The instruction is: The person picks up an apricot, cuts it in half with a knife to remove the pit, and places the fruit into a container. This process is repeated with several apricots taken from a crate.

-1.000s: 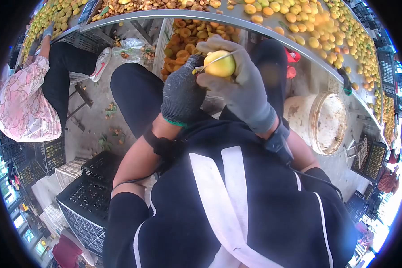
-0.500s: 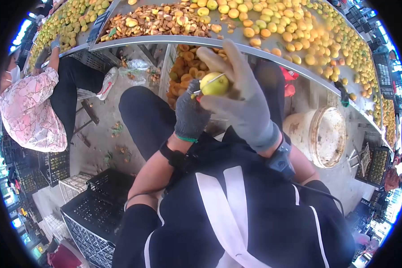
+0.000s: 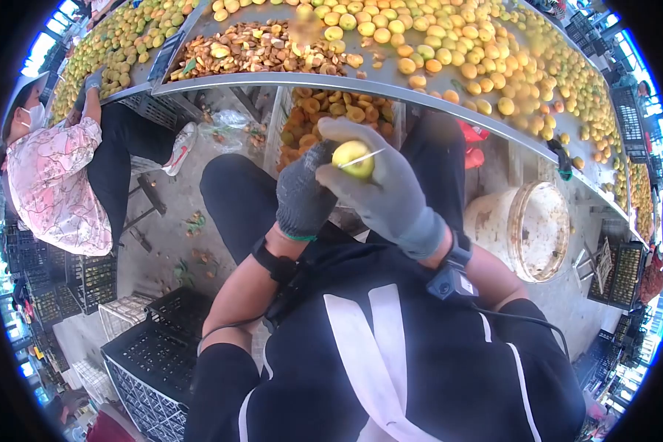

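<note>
A yellow-green fruit (image 3: 352,160) sits between my hands, above a crate of halved fruit. My right hand (image 3: 390,193), in a light grey glove, has its fingers and thumb closed around the fruit. A thin knife blade (image 3: 364,158) lies across the fruit. My left hand (image 3: 304,193), in a dark grey knitted glove, is closed at the fruit's left side on the knife, whose handle is hidden. Orange halved fruits (image 3: 311,110) fill the crate (image 3: 398,127) beyond my hands.
A metal-edged table (image 3: 272,76) carries whole yellow fruits (image 3: 449,51) and a pile of pits (image 3: 250,51). A dirty white bucket (image 3: 519,230) stands right, a black crate (image 3: 151,342) lower left. A masked person (image 3: 55,177) sits at the left.
My right hand's raised fingers have folded down around the fruit. My left hand has shifted slightly left and down. The table and crate of halves appear lower in view.
</note>
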`<state>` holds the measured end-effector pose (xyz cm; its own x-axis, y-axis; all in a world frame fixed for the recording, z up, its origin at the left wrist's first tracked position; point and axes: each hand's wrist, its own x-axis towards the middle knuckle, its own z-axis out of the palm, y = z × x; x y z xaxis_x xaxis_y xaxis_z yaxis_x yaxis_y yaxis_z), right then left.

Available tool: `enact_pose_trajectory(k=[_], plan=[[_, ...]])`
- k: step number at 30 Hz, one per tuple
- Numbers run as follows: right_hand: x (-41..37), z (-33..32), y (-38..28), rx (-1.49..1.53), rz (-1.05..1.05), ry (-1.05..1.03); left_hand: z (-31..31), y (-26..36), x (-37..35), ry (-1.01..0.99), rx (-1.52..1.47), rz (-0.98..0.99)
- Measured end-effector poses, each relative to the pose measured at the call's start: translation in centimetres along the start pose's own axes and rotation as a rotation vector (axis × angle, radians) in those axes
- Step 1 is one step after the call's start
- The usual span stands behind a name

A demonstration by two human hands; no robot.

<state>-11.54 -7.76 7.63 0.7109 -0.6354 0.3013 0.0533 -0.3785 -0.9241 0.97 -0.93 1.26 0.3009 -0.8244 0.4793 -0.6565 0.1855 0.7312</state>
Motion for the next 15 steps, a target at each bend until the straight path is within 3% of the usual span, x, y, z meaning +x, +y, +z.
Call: enact_pose_trajectory(k=[1,3,5,6,7,9,10,13,15], plan=[[-0.1,0.7,-0.1,0.000,-0.006,0.001,0.7,-0.5,0.1,0.018,-0.078,-0.070],[-0.2,2.0,-0.2,0.203,0.091,0.195,2.4,-1.1,0.1,0.039,-0.156,-0.139],[-0.4,1.8,-0.2,0.070,0.082,0.173,3.9,-0.5,-0.1,0.184,-0.709,-0.354],[-0.2,1.6,-0.2,-0.066,0.064,0.151,3.5,-0.6,-0.2,0.025,-0.141,-0.219],[0.2,1.3,-0.2,-0.069,0.059,0.149,3.5,-0.7,0.0,0.031,-0.142,-0.216],[0.5,0.6,-0.3,0.428,0.321,0.110,3.7,-0.9,-0.3,0.067,-0.131,-0.088],[0.5,0.5,-0.2,0.451,0.314,0.114,2.4,0.5,0.2,-0.047,0.086,-0.054],[0.6,-0.7,1.3,0.368,0.133,-0.025,1.6,1.1,0.6,-0.015,-0.055,-0.131],[0.7,-1.2,2.3,0.496,0.174,-0.040,1.3,0.6,0.6,-0.064,-0.043,-0.134]])
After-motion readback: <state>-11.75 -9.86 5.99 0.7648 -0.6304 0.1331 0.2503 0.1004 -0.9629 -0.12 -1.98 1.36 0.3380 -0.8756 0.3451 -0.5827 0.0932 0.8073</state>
